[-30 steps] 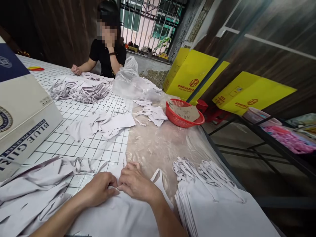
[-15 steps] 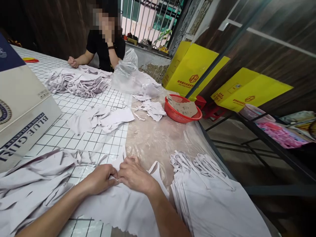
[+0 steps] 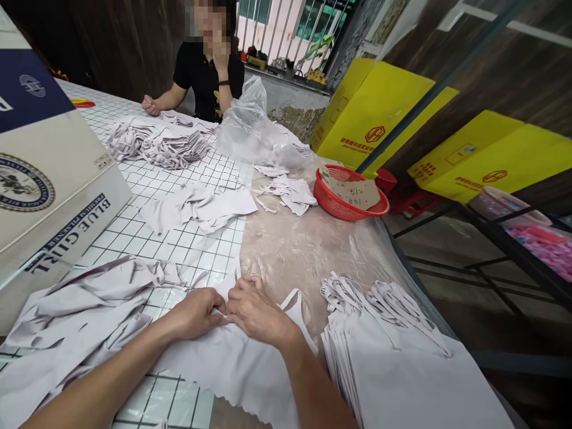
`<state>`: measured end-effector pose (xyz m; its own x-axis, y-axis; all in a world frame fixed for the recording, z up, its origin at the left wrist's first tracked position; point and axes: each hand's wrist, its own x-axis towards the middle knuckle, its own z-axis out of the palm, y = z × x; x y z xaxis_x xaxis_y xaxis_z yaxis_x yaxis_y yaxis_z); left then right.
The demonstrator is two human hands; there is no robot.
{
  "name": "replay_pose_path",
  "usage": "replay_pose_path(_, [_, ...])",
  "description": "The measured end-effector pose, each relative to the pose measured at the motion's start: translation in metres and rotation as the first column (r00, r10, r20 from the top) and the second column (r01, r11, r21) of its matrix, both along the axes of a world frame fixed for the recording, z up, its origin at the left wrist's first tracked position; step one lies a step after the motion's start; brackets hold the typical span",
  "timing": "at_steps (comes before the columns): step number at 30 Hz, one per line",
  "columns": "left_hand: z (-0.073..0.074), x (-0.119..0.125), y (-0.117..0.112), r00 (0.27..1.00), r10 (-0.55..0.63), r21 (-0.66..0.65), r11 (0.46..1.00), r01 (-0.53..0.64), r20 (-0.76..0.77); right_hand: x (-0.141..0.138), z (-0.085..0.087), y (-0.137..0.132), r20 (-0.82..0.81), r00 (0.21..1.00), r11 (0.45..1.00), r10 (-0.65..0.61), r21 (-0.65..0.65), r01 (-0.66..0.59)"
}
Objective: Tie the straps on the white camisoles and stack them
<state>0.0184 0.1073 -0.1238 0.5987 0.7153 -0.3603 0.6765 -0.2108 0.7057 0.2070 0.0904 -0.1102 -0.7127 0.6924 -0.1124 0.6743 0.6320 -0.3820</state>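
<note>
A pale grey-white camisole (image 3: 241, 363) with thin straps and a wavy hem lies spread in front of me. My left hand (image 3: 201, 313) pinches the fabric near its upper edge. Right beside it, my right hand (image 3: 257, 307) is closed on the same edge, the fingertips of both hands nearly meeting. What exactly sits between the fingertips is too small to make out. To the right is a neat stack of similar camisoles (image 3: 402, 369), their straps bunched at the top. A loose heap of the same pale fabric pieces (image 3: 84, 322) lies by my left forearm.
A carton (image 3: 58, 161) stands at the left. Farther back are loose pale pieces (image 3: 201, 205), a fabric pile (image 3: 156, 143), a clear plastic bag (image 3: 254, 131) and a red basket (image 3: 333, 199) holding cardboard. A person (image 3: 203, 77) sits across the table. Yellow boxes (image 3: 379, 113) stand beyond.
The whole view has shifted, so most things appear farther right, and more of the carton shows. Both hands keep their pinch on the camisole's edge with hardly any movement.
</note>
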Motion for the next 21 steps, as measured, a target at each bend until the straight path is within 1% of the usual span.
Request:
replay_pose_path(8, [0.004, -0.003, 0.001, 0.997, -0.070, -0.004, 0.998, 0.070, -0.030, -0.004, 0.004, -0.005, 0.062, 0.997, 0.999, 0.046, 0.010, -0.047])
replay_pose_path(14, [0.002, -0.004, -0.001, 0.997, -0.078, -0.019, 0.997, 0.078, -0.006, -0.003, 0.000, -0.004, 0.067, 0.997, 0.999, 0.030, 0.015, -0.031])
replay_pose_path(17, [0.002, -0.003, -0.001, 0.997, -0.075, 0.010, 0.997, 0.075, -0.035, -0.004, 0.001, -0.002, 0.062, 0.997, 0.999, -0.048, 0.010, 0.048])
replay_pose_path(19, [0.004, -0.002, -0.002, 0.997, -0.061, 0.020, 0.998, 0.062, -0.051, -0.006, 0.006, -0.005, 0.042, 0.989, 0.988, -0.145, 0.053, 0.142])
replay_pose_path(21, [0.007, 0.000, -0.004, 0.998, -0.041, 0.009, 0.999, 0.041, -0.037, -0.007, 0.011, -0.017, 0.004, 0.969, 0.962, -0.247, 0.120, 0.245])
